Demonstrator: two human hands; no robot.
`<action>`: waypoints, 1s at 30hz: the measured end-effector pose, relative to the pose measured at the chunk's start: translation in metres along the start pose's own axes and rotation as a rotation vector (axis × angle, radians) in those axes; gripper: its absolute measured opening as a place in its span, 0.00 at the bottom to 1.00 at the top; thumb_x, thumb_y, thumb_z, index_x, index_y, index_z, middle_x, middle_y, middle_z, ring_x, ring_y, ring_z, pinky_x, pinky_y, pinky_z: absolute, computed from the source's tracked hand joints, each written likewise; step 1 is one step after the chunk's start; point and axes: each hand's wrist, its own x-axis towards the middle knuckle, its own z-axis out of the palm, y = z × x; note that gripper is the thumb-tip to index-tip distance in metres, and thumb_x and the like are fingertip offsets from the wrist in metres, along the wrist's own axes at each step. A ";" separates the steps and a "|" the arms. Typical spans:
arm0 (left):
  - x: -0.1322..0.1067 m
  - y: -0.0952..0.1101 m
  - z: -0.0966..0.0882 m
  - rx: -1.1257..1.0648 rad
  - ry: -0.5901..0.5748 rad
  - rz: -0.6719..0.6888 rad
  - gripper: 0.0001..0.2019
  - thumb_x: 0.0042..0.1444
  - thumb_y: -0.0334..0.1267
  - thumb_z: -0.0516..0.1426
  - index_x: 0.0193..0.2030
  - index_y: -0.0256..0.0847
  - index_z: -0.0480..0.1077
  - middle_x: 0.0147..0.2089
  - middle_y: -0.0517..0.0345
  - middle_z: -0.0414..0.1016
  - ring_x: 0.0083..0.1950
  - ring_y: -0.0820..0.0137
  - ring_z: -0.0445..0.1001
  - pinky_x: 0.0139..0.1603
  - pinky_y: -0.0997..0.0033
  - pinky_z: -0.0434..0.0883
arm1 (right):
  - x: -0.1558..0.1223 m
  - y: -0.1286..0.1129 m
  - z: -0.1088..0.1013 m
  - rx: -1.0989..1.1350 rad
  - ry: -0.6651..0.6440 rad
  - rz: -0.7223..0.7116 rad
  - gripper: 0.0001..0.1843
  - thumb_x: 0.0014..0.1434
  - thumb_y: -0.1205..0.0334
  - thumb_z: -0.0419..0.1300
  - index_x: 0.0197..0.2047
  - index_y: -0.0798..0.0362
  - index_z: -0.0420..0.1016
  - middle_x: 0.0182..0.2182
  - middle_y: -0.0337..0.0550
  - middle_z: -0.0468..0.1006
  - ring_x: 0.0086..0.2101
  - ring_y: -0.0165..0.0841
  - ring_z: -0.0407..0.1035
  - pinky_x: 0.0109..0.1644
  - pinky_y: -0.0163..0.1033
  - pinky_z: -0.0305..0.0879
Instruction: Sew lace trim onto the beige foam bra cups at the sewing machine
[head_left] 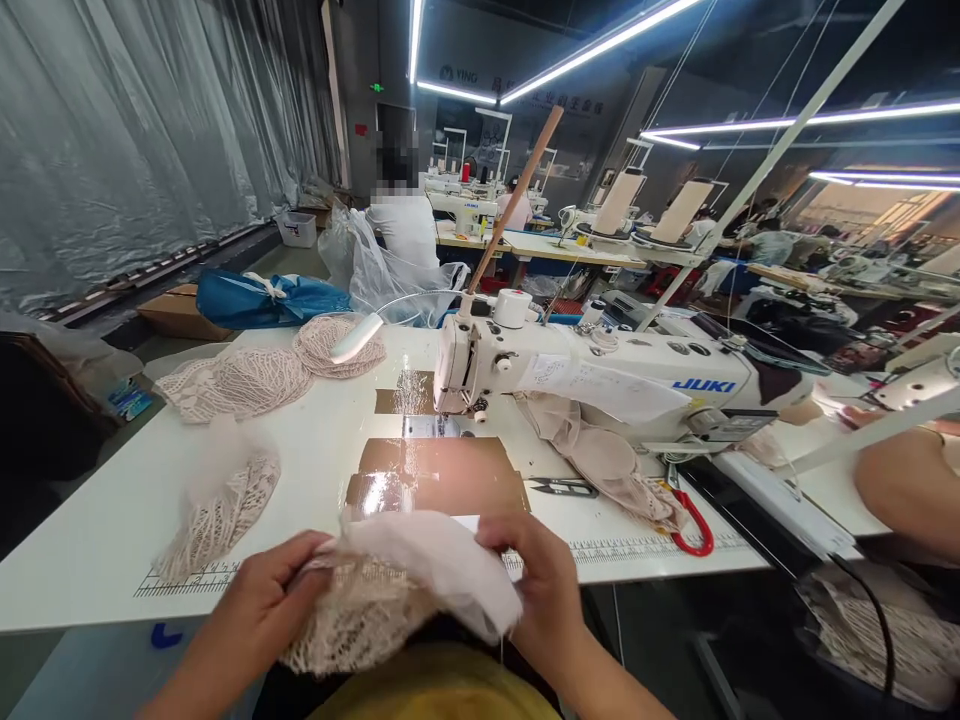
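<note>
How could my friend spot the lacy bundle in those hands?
Find the big white sewing machine with blue JUKI letters. Below it, by the near edge of the table, the left hand and right hand grip the beige lacy bundle. Unlike the lace pieces lying to its left, this one is held.

From afar I'm seeing tube lights (600,50) glaring white overhead, while the back wall (480,45) is lying dim and grey. The brown sheet (465,480) on the white table (90,560) is throwing back hard highlights, and the silvery curtain (165,150) is catching a softer sheen. The wide view is stretching towards its edges (pixelation is masking one head (396,162)), and the pale fabric (442,550) is blurring slightly.
</note>
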 end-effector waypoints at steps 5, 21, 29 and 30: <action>-0.007 0.032 0.011 -0.193 -0.480 0.114 0.27 0.58 0.51 0.57 0.64 0.51 0.64 0.59 0.52 0.72 0.55 0.55 0.73 0.52 0.63 0.73 | 0.001 0.014 0.014 0.258 -0.562 0.398 0.04 0.55 0.68 0.58 0.31 0.54 0.74 0.28 0.37 0.73 0.31 0.31 0.65 0.36 0.35 0.63; 0.041 0.036 0.030 -0.396 -0.605 -0.077 0.14 0.52 0.39 0.58 0.46 0.40 0.72 0.43 0.53 0.73 0.44 0.61 0.71 0.47 0.67 0.70 | -0.006 0.040 0.000 0.681 -0.377 0.604 0.20 0.52 0.58 0.69 0.49 0.48 0.77 0.38 0.40 0.77 0.39 0.35 0.70 0.50 0.41 0.65; 0.046 0.039 0.051 -0.616 -0.588 -0.308 0.15 0.51 0.40 0.61 0.46 0.38 0.74 0.36 0.55 0.76 0.38 0.65 0.72 0.37 0.72 0.69 | -0.017 0.049 -0.001 0.581 -0.186 0.644 0.33 0.56 0.54 0.65 0.63 0.50 0.61 0.21 0.29 0.64 0.21 0.25 0.59 0.26 0.31 0.57; 0.044 0.036 0.051 -0.668 -0.563 -0.341 0.15 0.51 0.42 0.62 0.44 0.38 0.75 0.35 0.55 0.76 0.37 0.65 0.72 0.36 0.72 0.69 | -0.016 0.050 -0.003 0.593 -0.185 0.658 0.29 0.55 0.52 0.65 0.58 0.51 0.66 0.20 0.29 0.63 0.20 0.25 0.58 0.25 0.31 0.54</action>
